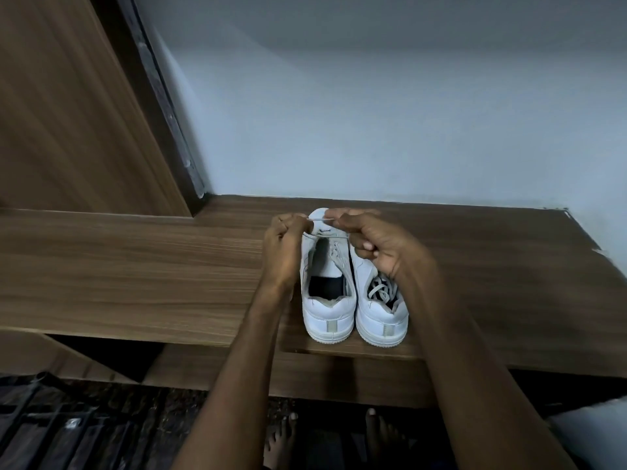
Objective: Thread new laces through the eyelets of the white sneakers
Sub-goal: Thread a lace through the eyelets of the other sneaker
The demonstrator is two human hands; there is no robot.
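Two white sneakers stand side by side on a wooden shelf [135, 266], heels toward me. The left sneaker [327, 313] has open eyelets and a dark insole showing. A white lace [319, 219] stretches taut across its toe end. My left hand [286, 245] pinches one end of that lace on the shoe's left side. My right hand [373, 242] pinches the other end over the toe, and covers the front of the right sneaker [381, 320], which has a loose lace bundled inside it.
The shelf runs left to a wooden door panel [68, 113] and back to a pale wall [407, 113]. Its front edge lies just under the sneakers' heels. Below, my bare feet [373, 432] stand on a dark floor, with a dark rack [51, 429] at lower left.
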